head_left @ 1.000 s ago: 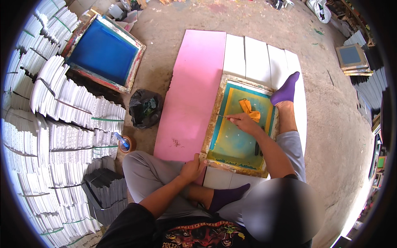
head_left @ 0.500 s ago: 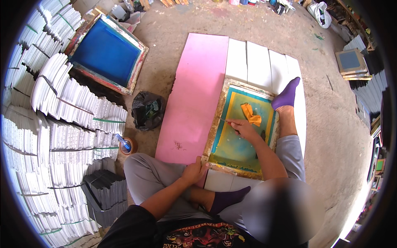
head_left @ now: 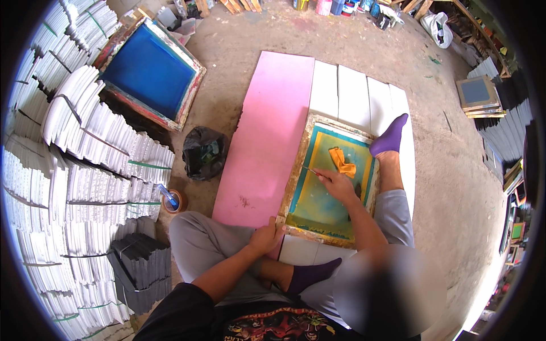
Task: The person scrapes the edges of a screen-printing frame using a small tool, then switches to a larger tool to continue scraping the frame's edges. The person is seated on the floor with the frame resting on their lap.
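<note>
A wooden silk-screen frame [head_left: 296, 181] with teal and yellow edges lies tilted in front of me. My left hand [head_left: 266, 236] is closed round its near left corner. Over the mesh, my right hand [head_left: 338, 185] grips a thin tool [head_left: 310, 170] with a reddish handle and a slim metal-looking tip; its exact kind is too small to tell. The tip points at the frame's left inner edge. Just beyond that hand, a crumpled orange cloth [head_left: 343, 162] rests on the mesh. A dark object [head_left: 358, 190] lies beside my right wrist, partly covered by it.
Pink board [head_left: 267, 136] and white boards [head_left: 352, 94] lie under the frame. My purple-socked foot [head_left: 390, 136] is by its right side. Leftward are a black plastic bag [head_left: 205, 153], a pot with a blue item [head_left: 173, 201], stacked white bundles [head_left: 96, 187] and a blue screen [head_left: 149, 69].
My right hand and its thin tool have shifted slightly nearer to me along the frame's left edge. The left hand keeps its hold, and the whole view has tilted a little.
</note>
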`<action>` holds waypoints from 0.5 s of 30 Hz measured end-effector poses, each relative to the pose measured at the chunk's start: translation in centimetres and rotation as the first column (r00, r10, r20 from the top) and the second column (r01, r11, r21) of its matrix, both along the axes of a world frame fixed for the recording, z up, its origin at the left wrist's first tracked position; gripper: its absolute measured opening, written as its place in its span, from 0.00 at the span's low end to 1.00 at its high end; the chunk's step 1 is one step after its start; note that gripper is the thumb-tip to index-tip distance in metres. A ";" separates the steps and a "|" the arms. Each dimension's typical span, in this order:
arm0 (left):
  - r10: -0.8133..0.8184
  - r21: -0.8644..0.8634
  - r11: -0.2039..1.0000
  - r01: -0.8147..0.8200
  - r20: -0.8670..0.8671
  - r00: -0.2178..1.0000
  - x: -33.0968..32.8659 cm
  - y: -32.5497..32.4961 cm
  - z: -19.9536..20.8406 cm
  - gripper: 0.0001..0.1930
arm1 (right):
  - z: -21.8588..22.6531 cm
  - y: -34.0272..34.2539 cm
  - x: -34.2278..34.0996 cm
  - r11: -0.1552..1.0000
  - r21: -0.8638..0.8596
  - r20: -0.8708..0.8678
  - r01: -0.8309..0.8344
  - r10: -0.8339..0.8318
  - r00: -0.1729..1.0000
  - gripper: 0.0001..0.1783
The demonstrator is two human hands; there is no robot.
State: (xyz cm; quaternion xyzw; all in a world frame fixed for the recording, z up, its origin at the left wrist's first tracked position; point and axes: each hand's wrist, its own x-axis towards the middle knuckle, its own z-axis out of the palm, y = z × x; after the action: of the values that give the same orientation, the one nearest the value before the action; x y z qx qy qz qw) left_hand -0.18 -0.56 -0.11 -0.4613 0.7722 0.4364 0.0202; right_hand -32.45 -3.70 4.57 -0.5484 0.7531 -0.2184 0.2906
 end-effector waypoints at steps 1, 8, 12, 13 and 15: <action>-0.002 0.002 1.000 0.002 0.001 1.000 0.0 0.1 -0.2 0.28 | -0.3 0.2 0.0 0.999 -0.035 -0.040 0.009 -0.011 0.999 0.18; -0.005 0.013 1.000 0.005 -0.001 1.000 -0.1 0.0 0.0 0.28 | 0.5 0.0 1.5 0.997 -0.070 -0.205 0.023 -0.037 0.978 0.16; -0.008 -0.013 1.000 0.008 0.000 1.000 -0.2 0.0 0.2 0.28 | 1.4 -0.3 2.2 1.000 0.021 -0.307 0.011 -0.004 0.952 0.16; -0.008 -0.005 1.000 0.008 0.000 1.000 -0.1 0.0 0.2 0.28 | 1.9 -0.5 2.5 0.998 0.068 -0.341 0.011 0.013 0.940 0.17; -0.005 0.014 1.000 0.005 0.004 1.000 0.0 0.0 0.2 0.28 | 3.4 -1.1 3.5 0.987 0.162 -0.401 0.014 0.053 0.914 0.18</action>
State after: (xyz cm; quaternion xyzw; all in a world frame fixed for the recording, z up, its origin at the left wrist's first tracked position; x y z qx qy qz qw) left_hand -0.22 -0.60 0.12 -0.4599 0.7704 0.4407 0.0261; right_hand -28.91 -4.80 8.00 -0.5638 0.8065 -0.0356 0.1744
